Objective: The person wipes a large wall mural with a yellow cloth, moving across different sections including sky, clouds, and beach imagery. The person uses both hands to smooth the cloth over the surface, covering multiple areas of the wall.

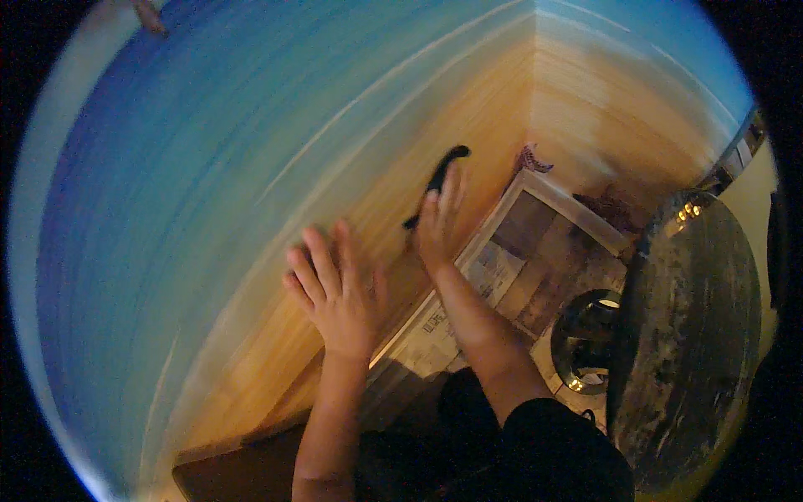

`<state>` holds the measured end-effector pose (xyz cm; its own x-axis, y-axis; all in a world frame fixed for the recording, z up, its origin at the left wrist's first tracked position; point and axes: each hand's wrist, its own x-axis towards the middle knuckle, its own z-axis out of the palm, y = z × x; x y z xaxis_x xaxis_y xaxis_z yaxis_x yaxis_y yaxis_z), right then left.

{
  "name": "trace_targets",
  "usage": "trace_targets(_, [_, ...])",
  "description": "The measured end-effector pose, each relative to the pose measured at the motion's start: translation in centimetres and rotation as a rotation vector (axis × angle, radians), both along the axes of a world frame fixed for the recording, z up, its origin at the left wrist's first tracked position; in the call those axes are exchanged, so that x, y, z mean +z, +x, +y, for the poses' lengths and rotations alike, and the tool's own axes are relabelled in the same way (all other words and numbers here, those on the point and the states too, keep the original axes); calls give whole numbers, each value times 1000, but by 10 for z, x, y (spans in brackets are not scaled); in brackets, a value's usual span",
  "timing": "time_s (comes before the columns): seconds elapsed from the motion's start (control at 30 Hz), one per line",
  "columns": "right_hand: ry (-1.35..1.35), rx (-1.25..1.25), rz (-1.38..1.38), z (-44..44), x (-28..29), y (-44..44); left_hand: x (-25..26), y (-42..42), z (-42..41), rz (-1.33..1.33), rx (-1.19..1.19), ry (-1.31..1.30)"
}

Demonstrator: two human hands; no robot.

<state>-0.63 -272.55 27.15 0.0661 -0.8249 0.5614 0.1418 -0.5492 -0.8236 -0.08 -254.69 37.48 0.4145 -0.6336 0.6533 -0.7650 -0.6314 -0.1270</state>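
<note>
A wall painted like a beach and sea (251, 144) fills the view before me. My left hand (339, 295) is spread against or just in front of its sandy band, fingers apart, holding nothing I can see. To its right, my right hand (440, 219) is raised at the wall with fingers stretched out. A black curved object (444, 170) lies at the wall beside and partly behind that hand. Its kind is unclear, and so is whether the hand grips it or only touches it.
A purple starfish-like shape (533, 158) is at the wall corner. Below runs a pale baseboard (574, 207) above a patchwork-patterned floor (552, 257). On the right stand a dark round tabletop (690, 339) and a shiny round metal base (580, 342). Brown furniture (244, 467) stands at lower left.
</note>
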Motion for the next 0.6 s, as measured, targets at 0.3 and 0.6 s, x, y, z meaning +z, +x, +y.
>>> trace_targets(0.3, [548,92,-369,-22,-72,8,-151,9,71,-79,58,27])
trace_targets(0.6, [100,-88,80,35,-129,-2,-193,1,124,-91,127,151])
